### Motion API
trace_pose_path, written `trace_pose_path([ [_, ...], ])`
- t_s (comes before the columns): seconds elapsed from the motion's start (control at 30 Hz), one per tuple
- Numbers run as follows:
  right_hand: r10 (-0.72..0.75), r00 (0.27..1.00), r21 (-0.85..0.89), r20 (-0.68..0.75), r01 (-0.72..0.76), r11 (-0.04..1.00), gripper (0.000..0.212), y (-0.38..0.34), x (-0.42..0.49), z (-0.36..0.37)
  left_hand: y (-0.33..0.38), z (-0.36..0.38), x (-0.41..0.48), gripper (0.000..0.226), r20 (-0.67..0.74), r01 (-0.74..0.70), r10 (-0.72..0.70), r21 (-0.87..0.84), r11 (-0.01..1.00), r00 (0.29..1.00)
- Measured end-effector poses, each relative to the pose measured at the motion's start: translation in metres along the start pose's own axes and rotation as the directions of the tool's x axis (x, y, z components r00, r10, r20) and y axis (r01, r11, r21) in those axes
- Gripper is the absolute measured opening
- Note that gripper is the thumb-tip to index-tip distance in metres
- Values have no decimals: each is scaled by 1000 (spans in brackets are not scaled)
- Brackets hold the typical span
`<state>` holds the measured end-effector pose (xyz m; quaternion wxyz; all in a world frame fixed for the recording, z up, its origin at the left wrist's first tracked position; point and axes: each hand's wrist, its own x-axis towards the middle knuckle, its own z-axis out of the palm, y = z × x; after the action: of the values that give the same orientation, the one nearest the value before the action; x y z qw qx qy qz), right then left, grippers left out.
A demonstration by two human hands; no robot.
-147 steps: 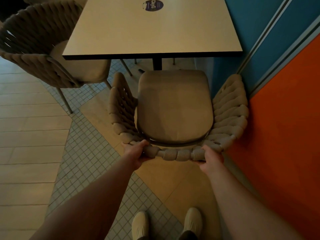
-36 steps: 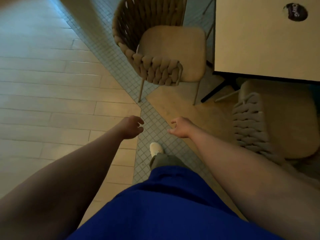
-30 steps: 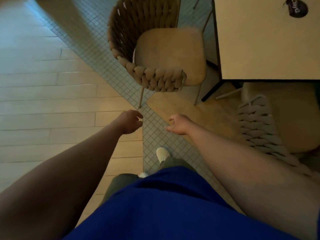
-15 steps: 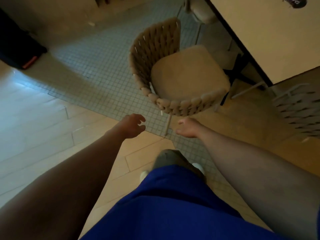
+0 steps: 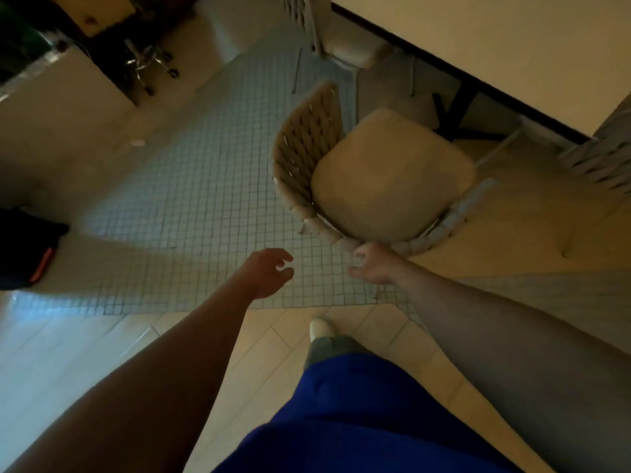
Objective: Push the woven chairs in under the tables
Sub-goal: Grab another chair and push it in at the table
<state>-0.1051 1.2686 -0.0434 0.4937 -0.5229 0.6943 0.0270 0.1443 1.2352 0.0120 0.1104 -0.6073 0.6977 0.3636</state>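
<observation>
A beige woven chair (image 5: 304,155) with a cushioned seat stands pulled out from the pale table (image 5: 505,46), its rope back turned toward me. My right hand (image 5: 372,264) reaches the near edge of that back, fingers loosely curled and holding nothing; whether it touches the rope is unclear. My left hand (image 5: 269,271) hovers over the small floor tiles to the left of the chair, fingers relaxed and empty. Another woven chair (image 5: 601,162), pushed in, shows at the right edge.
A third chair (image 5: 345,46) stands at the table's far side. The table's black base (image 5: 457,114) sits beyond the seat. A dark bag (image 5: 24,250) lies at the left, and a wheeled chair base (image 5: 150,63) stands at the top left. My foot (image 5: 319,327) is on the tiles.
I let go of the first chair, now pushed in, and turned left toward this one. Over the last second both empty hands have come closer to its back.
</observation>
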Motion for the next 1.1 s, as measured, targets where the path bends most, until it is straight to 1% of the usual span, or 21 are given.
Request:
trace_pose_path([
  [0.1,61,997,88,48,-65,994,73,-22,10,20,-31,-30,19,36,33,-12,11,30,999,999],
  [0.23,126,992,275,21,-127,953,76,-47,19,30,-46,-62,52,36,140,-55,42,89,995,989],
  [0.3,176,984,370,-8,-160,915,81,-53,22,35,-45,-70,70,36,195,-109,83,131,985,977],
  [0.37,245,969,429,-25,-211,878,81,-57,25,41,-41,-75,93,37,243,-163,122,157,974,962],
  [0.47,353,933,534,-63,-267,802,82,-62,35,53,-31,-80,129,39,354,-247,174,174,953,919],
  [0.57,447,892,651,-67,-301,697,94,-75,46,67,-28,-86,164,41,451,-311,202,183,933,869],
  [0.63,515,852,751,-95,-279,599,89,-90,55,76,-32,-90,185,45,512,-331,207,165,929,834],
  [0.7,595,794,835,-125,-239,495,80,-107,69,81,-40,-96,205,55,547,-311,194,127,942,814],
  [0.73,632,767,882,-109,-219,417,78,-115,75,82,-43,-99,213,60,553,-285,178,112,952,814],
  [0.8,689,725,964,-29,-163,212,74,-129,87,82,-47,-103,226,66,565,-200,122,79,977,816],
  [0.87,707,705,996,62,-94,6,68,-135,98,81,-47,-104,239,57,561,-79,50,28,996,826],
  [0.9,708,698,994,106,-53,-97,64,-136,103,81,-46,-104,245,51,549,6,0,-9,1000,836],
  [0.93,712,688,981,143,-3,-193,59,-135,108,80,-46,-103,251,50,538,113,-57,-71,991,841],
  [0.97,718,674,957,176,55,-286,56,-133,113,77,-44,-101,257,56,541,235,-111,-166,958,834],
  [1.0,721,659,920,213,112,-375,54,-129,119,75,-44,-98,263,65,563,366,-152,-290,884,813],
  [1.03,720,649,874,246,173,-455,53,-125,124,74,-45,-94,268,71,591,479,-171,-414,774,788],
  [1.07,712,650,820,267,235,-523,55,-120,129,73,-44,-89,274,73,614,549,-161,-519,656,773],
  [1.1,702,657,765,277,291,-575,59,-114,134,72,-43,-84,279,70,624,581,-143,-587,563,768],
])
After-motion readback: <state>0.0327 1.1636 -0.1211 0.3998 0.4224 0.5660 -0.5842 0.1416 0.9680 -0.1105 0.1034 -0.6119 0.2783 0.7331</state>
